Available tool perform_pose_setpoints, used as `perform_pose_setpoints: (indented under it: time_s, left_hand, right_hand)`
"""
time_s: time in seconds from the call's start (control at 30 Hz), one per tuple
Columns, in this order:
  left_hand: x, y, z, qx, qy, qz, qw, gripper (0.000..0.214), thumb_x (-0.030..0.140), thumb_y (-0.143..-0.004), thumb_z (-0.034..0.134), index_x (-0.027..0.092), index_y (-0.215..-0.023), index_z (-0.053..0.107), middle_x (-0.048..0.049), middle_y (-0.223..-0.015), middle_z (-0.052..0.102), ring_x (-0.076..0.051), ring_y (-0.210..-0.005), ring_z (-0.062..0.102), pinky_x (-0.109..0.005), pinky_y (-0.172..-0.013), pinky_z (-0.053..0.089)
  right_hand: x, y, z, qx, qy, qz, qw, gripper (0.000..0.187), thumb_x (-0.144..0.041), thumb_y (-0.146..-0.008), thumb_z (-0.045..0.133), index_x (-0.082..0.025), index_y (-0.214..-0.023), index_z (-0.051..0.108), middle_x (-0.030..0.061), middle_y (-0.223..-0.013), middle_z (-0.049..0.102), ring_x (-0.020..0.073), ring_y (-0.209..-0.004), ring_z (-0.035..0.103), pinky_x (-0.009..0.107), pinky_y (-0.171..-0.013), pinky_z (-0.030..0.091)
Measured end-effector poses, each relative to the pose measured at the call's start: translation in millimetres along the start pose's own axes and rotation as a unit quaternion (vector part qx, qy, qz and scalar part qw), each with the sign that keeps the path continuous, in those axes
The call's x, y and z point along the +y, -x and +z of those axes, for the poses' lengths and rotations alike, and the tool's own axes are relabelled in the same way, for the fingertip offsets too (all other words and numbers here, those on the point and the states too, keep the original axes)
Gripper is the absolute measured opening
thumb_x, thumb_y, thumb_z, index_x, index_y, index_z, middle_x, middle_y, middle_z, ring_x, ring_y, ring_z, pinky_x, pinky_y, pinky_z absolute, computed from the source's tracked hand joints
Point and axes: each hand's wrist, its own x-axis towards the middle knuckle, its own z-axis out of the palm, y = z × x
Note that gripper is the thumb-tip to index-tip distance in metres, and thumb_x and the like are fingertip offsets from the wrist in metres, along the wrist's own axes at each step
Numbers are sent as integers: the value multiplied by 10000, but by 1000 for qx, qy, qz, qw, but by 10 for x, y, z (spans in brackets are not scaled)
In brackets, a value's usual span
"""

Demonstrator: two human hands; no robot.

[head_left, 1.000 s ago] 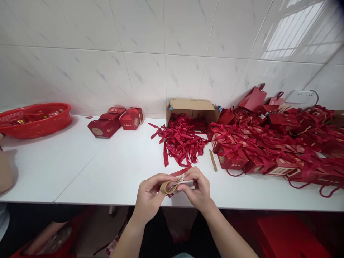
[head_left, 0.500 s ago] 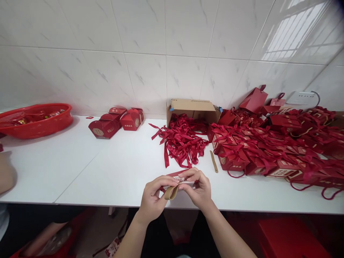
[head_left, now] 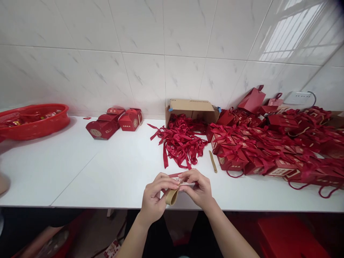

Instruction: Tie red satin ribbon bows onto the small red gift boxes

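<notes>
My left hand (head_left: pixel 156 195) is closed on a gold strap (head_left: pixel 172 197), bent into a loop that hangs toward me. Pinched in my right hand (head_left: pixel 197 187) is the white edge of a small red paper box (head_left: pixel 176 175), mostly hidden by the fingers. The fingertips of both hands meet where the strap joins the box, just above the table's front edge. A second gold strap (head_left: pixel 213 161) lies flat beyond my right hand. Straight ahead, a heap of red ribbons (head_left: pixel 185 145) spills from a cardboard box (head_left: pixel 192 105) lying on its side.
Many red gift boxes with ribbons (head_left: pixel 255 150) crowd the right side of the white table (head_left: pixel 80 157). Several red boxes (head_left: pixel 103 126) stand at back left, with a red plastic basin (head_left: pixel 34 123) farther left. A white power strip (head_left: pixel 299 97) sits by the tiled wall.
The gold loop has opened wider and my left fingers have shifted slightly on it. Both hands stay in nearly the same place. At the far left, another person's arm has drawn back a little.
</notes>
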Motion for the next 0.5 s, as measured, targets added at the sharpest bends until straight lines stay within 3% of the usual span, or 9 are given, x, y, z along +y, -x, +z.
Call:
perform_pose_setpoints:
  time_s: [0.5]
  left_hand:
    - [-38,35,-17,-13,8,-2,1000,373,-27,-767,584,279,-959,679,-35,-917,708,-175,-851,559,-309,-671,512]
  right_hand:
    - [25,3,5,3,-23,-24,999,165,-234,-757,717,-243,-820,564,26,-758,726,178,-662,637,339,-627,507]
